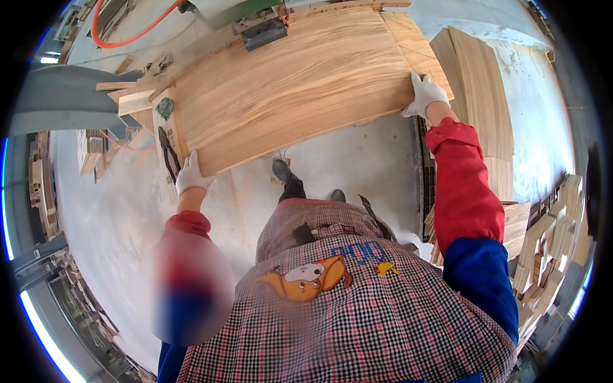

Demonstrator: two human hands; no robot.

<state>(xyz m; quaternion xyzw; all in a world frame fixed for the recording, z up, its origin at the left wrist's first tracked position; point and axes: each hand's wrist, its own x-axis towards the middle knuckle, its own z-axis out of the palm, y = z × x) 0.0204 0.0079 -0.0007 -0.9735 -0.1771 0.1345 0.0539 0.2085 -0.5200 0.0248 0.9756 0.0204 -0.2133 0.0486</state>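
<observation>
Wood sheet (300, 83), broad and pale, is held flat across the upper middle of the frame, over a surface strip (167, 137) at its left end. The left hand (190, 175) is clamped on the lower left corner, the right hand (424, 94) on the right edge, gloved fingers closed over the wood. The step in hand appears to be positioning; an even, level push from both hands seems called for. More sheets (479, 83) lie stacked at the right.
</observation>
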